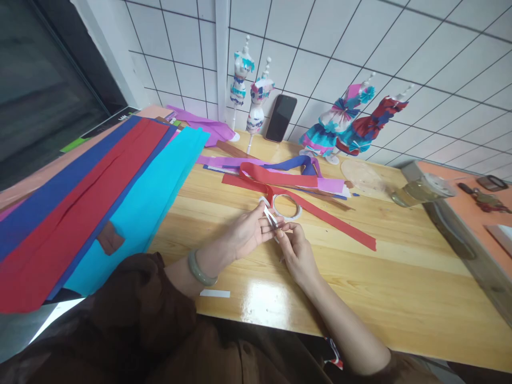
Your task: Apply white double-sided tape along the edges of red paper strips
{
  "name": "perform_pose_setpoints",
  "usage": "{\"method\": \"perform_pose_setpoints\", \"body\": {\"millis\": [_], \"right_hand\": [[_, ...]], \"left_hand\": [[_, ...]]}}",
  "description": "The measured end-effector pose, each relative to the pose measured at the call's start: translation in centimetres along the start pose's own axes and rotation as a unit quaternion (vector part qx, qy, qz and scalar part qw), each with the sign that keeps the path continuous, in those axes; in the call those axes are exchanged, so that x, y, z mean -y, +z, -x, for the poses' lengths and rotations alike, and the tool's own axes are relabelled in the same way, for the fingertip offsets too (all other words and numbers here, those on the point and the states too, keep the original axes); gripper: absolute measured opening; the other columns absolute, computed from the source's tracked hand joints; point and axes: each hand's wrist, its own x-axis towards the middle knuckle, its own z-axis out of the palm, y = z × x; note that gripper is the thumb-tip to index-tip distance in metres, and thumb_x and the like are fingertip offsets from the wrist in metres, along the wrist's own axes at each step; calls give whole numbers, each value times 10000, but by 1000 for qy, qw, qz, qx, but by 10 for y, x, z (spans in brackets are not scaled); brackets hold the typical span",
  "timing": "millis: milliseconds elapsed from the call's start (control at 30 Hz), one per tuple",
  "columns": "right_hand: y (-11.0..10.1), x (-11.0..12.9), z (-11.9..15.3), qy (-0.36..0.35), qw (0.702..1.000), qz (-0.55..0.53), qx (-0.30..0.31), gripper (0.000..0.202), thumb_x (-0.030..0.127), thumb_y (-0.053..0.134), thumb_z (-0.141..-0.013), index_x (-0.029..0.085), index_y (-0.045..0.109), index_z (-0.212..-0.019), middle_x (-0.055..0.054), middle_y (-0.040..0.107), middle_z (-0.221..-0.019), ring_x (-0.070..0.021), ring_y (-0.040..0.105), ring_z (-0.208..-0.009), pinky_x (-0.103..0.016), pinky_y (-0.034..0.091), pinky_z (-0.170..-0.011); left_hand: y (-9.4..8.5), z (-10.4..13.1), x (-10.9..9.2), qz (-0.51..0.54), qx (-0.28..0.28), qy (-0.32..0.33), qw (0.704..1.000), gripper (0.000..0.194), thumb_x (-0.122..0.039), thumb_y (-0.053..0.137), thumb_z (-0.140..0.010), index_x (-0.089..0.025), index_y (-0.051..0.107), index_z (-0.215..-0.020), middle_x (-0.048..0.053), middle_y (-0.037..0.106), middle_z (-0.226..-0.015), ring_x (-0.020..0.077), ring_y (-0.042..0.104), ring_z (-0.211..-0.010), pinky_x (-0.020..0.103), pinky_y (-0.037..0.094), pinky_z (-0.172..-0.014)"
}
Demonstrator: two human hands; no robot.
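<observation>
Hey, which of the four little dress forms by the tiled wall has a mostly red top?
The farthest-right dress form. It is mainly red with dark blue up top, whereas the other three show mostly turquoise, pink and white there.

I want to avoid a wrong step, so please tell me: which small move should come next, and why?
Probably steady the slim white piece with the left hand while the right hand works at its near end: both hands' fingertips are close together there. The piece is too small to identify.
</observation>
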Motion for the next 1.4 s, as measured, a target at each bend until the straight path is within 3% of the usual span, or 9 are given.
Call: {"method": "perform_pose_setpoints", "body": {"millis": [333,700,933,1133,1400], "right_hand": [[-3,5,0,-8,1000,18,-1,164,379,400,-862,221,378,-903,36,535,-635,-101,445,-419,-219,355,-456],[-5,6,0,-18,999,50,-1,155,363,378,-871,219,376,-927,46,513,-567,-124,476,-448,-224,330,-472],[-7,8,2,-37,997,70,-5,147,357,375,-875,220,374,-929,37,525,-600,-132,499,-500,-227,326,-489],[-7,8,3,-48,996,71,-7,139,352,390,-866,223,376,-918,39,531,-601,-131,505,-502,-225,326,-486],[-6,5,4,-13,998,-55,22,147,371,404,-865,229,376,-893,78,432,-537,-92,405,-415,-207,335,-446]], "left_hand": [[-3,-1,10,-16,61,-8,998,284,-364,461,-844,-124,553,-964,134,622,-978,170,579,-960,340,398,-924],[0,-1,10,-15,44,-47,998,260,-331,462,-843,-134,555,-983,127,625,-981,165,577,-954,311,392,-912],[-1,-2,6,-1,50,-62,997,330,-280,458,-818,-148,489,-1119,115,622,-948,155,592,-865,294,410,-846],[-6,0,0,0,91,-69,993,534,-399,391,-822,-177,354,-1306,113,624,-935,167,594,-816,326,405,-824],[-6,0,-3,-46,123,-55,990,543,-389,348,-852,-252,244,-1367,70,645,-850,162,607,-800,392,345,-906]]}}
